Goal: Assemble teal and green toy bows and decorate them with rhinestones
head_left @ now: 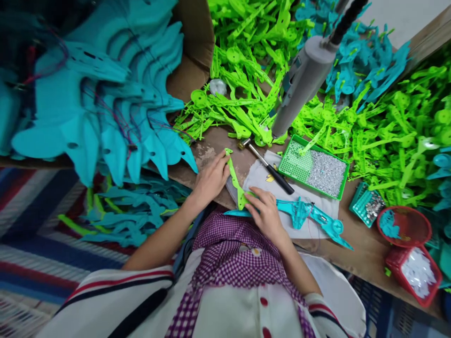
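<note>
My left hand (213, 177) grips the upper end of a long lime-green plastic part (235, 178) with its fingers closed. At the lower end, my right hand (264, 210) has its fingers on the same green part, close above a turquoise plastic part (310, 217). That turquoise piece lies across a pale cloth (292, 230) at the table's front edge, partly covered by my right hand; thin wires show on it. Just beyond my hands rests a hammer (270, 169) with a black handle. A green tray (343, 180) of small silvery pieces stands right of the hammer.
Lime-green parts (243, 94) are heaped at the back. A grey electric screwdriver (303, 80) hangs above the table. Turquoise shells (116, 108) fill a cardboard box (197, 51) at left. A small teal basket (357, 202) and red containers (391, 258) stand at right.
</note>
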`<state>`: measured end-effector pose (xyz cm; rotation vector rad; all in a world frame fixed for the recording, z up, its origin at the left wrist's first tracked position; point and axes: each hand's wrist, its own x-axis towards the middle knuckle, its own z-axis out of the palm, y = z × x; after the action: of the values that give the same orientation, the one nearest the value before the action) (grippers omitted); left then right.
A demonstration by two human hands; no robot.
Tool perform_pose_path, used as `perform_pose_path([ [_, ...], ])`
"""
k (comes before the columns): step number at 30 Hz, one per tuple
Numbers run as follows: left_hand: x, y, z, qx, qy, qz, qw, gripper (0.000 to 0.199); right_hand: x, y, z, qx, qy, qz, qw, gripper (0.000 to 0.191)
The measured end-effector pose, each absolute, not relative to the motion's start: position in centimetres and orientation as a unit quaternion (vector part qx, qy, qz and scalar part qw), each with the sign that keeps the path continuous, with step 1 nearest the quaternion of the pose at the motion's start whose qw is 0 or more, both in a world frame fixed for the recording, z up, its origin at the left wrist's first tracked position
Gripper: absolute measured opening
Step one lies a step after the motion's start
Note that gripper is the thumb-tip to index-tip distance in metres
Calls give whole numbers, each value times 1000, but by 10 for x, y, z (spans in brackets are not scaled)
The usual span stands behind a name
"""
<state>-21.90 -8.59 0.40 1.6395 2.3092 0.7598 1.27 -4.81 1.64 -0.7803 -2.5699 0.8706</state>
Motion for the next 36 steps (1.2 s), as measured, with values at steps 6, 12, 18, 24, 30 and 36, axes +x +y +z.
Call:
perform_pose_path([
  [6, -214, -85, -3, 559, 781, 263, 93, 46, 26, -56, 7, -219, -938, 241, 118, 41],
  [12, -209, -85, -8, 541, 789, 279, 88, 46, 27, -61, 21, -210, -956, 195, 59, 51],
  [18, -209, -85, -10, 536, 789, 287, 92, 46, 27, -67, 12, -174, -967, 179, 49, 54],
  [24, -209, -86, -11, 534, 788, 291, 97, 45, 23, -58, 15, -198, -955, 203, 84, 42],
  [30, -209, -88, -15, 530, 787, 302, 92, 45, 15, -46, 20, -145, -955, 248, 75, 37],
  [36, -211, -90, -19, 528, 784, 309, 102, 45, 7, -57, 23, -107, -966, 233, 26, 44],
])
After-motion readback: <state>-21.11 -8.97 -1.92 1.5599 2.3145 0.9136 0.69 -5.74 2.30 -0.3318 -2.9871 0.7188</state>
